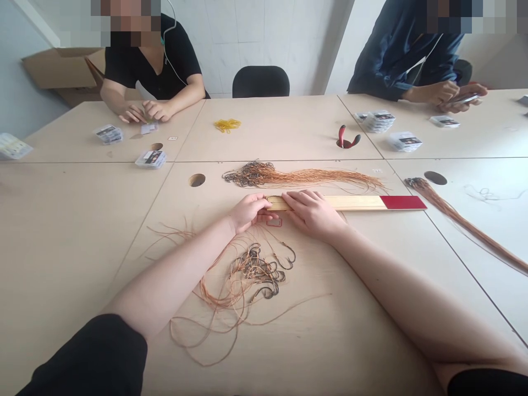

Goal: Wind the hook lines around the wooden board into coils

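My left hand point(249, 213) is closed on the left end of a long pale wooden strip point(355, 203), its thumb at the tip. A dark curve, which looks like a fishing hook point(274, 197), lies on that end. Over the strip just right of it, my right hand point(315, 215) grips from above, fingers across the far edge and thumb side toward me. Whether line is under its fingers is hidden. A dark red band point(403, 202) covers the strip's right end. Nearer to me lies a loose tangle of fishing hooks point(258, 267) with orange-brown lines point(214, 301).
Beyond the strip lies a bundle of hooked lines point(289, 177); another bundle point(457, 220) is at right. Red-handled pliers point(348, 137) stand in a table hole. Yellow pieces point(227, 125) and small plastic boxes point(150, 159) lie farther off. Two people sit opposite, hands on the table's far side.
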### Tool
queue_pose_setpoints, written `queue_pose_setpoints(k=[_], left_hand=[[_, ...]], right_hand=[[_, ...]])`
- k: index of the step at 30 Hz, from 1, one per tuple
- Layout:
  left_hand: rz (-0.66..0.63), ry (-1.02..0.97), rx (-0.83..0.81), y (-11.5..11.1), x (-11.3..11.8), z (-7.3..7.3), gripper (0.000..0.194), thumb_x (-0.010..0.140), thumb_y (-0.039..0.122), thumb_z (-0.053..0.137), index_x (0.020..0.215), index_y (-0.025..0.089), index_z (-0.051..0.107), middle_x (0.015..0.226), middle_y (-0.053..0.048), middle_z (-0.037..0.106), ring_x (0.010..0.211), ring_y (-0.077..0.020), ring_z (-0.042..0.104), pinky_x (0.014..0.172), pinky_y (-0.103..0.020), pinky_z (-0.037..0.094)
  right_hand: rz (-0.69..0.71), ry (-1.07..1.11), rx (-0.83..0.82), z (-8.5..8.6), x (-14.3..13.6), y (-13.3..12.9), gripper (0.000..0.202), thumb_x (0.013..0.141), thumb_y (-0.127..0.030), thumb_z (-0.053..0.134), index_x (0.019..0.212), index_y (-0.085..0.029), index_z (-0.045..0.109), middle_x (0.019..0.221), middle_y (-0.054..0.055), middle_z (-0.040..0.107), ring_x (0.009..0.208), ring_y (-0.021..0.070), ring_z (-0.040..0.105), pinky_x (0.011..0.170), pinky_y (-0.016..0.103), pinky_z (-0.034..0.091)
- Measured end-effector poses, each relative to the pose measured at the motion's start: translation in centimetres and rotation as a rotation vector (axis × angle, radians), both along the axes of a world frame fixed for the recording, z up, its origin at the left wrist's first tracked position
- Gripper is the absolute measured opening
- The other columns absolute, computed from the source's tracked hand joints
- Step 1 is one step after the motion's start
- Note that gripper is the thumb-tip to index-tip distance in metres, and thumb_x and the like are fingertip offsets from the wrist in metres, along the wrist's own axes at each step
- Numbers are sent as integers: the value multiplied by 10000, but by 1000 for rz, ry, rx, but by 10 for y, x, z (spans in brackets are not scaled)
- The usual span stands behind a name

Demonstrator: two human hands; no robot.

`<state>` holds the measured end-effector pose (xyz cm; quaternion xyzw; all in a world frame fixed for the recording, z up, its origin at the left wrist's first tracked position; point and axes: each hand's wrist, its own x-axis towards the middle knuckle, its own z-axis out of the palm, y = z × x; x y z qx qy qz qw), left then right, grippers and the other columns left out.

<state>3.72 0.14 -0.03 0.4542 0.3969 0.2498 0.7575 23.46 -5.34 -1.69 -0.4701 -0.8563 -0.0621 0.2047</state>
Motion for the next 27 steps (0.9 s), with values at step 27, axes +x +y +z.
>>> queue_pose_setpoints(k=[27], left_hand=[[-29,-5,20,0,-2,0,41,742,92,517,755,118,488,660,-18,577,583,-100,634,512,-149,479]], right_hand=[[-6,-8,31,-2,0,0,420,911,-330,398,1286,-145,445,1209,96,544,1045,234,496,881,378,397]])
